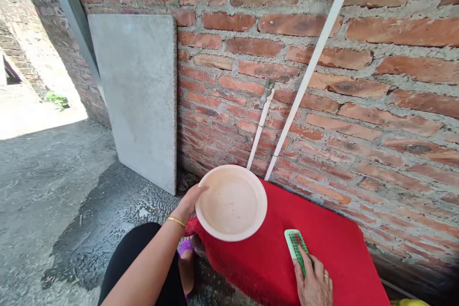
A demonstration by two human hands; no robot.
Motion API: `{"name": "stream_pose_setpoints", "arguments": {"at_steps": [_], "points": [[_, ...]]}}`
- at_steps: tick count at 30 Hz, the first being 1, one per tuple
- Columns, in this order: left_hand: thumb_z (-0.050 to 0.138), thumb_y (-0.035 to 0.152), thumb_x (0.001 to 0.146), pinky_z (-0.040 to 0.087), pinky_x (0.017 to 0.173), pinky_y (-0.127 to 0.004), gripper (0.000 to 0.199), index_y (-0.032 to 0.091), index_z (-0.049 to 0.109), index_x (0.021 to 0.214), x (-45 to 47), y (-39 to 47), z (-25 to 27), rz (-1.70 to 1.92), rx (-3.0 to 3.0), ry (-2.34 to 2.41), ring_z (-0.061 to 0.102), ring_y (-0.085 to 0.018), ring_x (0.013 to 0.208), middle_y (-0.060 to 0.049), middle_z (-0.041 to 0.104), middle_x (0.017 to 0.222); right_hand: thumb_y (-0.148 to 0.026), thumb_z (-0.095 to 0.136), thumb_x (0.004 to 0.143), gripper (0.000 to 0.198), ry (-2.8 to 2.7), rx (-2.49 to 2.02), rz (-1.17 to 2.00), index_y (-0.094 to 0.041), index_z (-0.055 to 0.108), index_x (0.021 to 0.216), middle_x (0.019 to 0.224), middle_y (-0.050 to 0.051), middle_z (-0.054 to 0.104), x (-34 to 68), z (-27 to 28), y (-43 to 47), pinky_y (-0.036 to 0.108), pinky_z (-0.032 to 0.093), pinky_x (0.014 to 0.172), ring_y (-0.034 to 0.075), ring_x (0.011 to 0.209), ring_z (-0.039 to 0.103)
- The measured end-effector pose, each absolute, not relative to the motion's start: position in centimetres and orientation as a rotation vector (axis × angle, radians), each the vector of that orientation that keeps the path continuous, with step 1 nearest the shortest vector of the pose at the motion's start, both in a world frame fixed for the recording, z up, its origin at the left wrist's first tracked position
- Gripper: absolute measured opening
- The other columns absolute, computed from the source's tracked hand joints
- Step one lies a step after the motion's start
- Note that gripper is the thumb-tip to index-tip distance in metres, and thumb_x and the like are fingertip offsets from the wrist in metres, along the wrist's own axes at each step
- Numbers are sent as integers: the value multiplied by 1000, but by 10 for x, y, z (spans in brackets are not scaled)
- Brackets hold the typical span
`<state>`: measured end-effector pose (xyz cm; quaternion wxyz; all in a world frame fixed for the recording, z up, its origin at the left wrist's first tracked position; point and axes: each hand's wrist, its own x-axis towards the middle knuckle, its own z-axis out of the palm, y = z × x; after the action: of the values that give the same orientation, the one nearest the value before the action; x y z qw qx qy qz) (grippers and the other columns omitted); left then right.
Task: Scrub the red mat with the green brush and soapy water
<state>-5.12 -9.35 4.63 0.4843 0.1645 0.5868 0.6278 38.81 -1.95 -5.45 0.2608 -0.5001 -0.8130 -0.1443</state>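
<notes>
My left hand point(193, 198) is closed on the left rim of a pale pinkish-white plastic basin point(233, 232), with the thumb over the edge. Inside the basin are a few small specks; it is over the left end of a wet-looking red cloth point(322, 210). Whether the basin rests on the cloth or is held just above it, I cannot tell. At the lower right, my right hand point(314, 279) grips a green scrubbing brush point(294, 239) with a pale green edge. Green and reddish bristles show on its visible face. The brush lies against the cloth.
Behind the cloth rises a brick wall point(322, 138) with a tap point(267, 92) and a long white pipe point(310, 69). A grey slab point(143, 95) leans there. Wet concrete floor point(107, 215) lies at left. Something yellow point(412, 302) shows at the bottom right edge.
</notes>
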Motion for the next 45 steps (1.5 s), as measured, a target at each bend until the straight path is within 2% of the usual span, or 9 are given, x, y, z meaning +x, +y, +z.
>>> {"name": "stream_pose_setpoints", "arguments": {"at_steps": [8, 18, 24, 28, 32, 35, 39, 41, 45], "points": [[59, 24, 74, 57, 65, -31, 19, 15, 66, 90, -43, -90, 49, 1638, 374, 1471, 71, -21, 72, -9, 75, 80, -58, 26, 98, 60, -2174, -1362, -393, -24, 67, 124, 104, 15, 66, 389, -55, -15, 43, 47, 71, 28, 80, 63], [62, 24, 63, 55, 63, -29, 29, 15, 63, 91, -53, -78, 35, 1687, 337, 1432, 68, -19, 67, -5, 72, 78, -64, 26, 96, 64, -2181, -1329, -235, -21, 67, 120, 97, 14, 66, 395, -49, -5, 44, 48, 71, 28, 78, 62], [67, 28, 64, 54, 63, -29, 31, 16, 59, 91, -59, -72, 31, 1625, 329, 1522, 66, -17, 65, -3, 70, 77, -52, 35, 100, 45, -2407, -1062, -50, -29, 65, 124, 105, 9, 65, 323, -45, -44, 38, 50, 83, 24, 92, 62], [66, 26, 69, 54, 63, -28, 27, 15, 60, 93, -59, -73, 31, 1608, 351, 1578, 66, -17, 65, -3, 69, 77, -43, 36, 101, 40, -2552, -992, -64, -34, 61, 130, 100, 6, 63, 285, -36, -64, 37, 50, 81, 23, 88, 61], [63, 26, 78, 53, 72, -30, 27, 16, 62, 104, -60, -76, 41, 1485, 515, 1871, 67, -19, 78, -5, 70, 87, -48, 31, 100, 46, -2494, -1133, -161, -30, 61, 131, 97, 8, 63, 318, -30, -40, 38, 50, 79, 24, 83, 61], [58, 26, 85, 50, 86, -34, 36, 20, 59, 120, -56, -79, 58, 1239, 706, 2201, 64, -23, 98, -8, 68, 108, -55, 26, 99, 57, -2385, -1353, -288, -23, 59, 134, 86, 8, 60, 354, -28, -19, 41, 49, 72, 26, 73, 61], [52, 25, 89, 37, 105, -48, 45, 23, 51, 134, -37, -84, 85, 856, 1025, 2621, 44, -34, 131, -16, 50, 138, -58, 25, 98, 62, -2358, -1462, -303, -22, 56, 137, 85, 8, 60, 351, -27, -22, 40, 48, 69, 26, 71, 62], [49, 26, 91, 30, 110, -52, 42, 23, 54, 132, -23, -85, 93, 762, 1245, 2646, 35, -36, 136, -17, 46, 141, -57, 27, 98, 59, -2397, -1424, -261, -23, 56, 137, 88, 9, 61, 328, -26, -33, 39, 49, 70, 26, 76, 63], [56, 31, 89, 16, 115, -62, 36, 23, 63, 123, 2, -81, 82, 546, 1588, 2445, 36, -40, 134, -17, 53, 134, -53, 26, 99, 56, -2506, -1314, -245, -24, 60, 133, 91, 9, 59, 286, -23, -45, 38, 49, 72, 25, 81, 63]]}}
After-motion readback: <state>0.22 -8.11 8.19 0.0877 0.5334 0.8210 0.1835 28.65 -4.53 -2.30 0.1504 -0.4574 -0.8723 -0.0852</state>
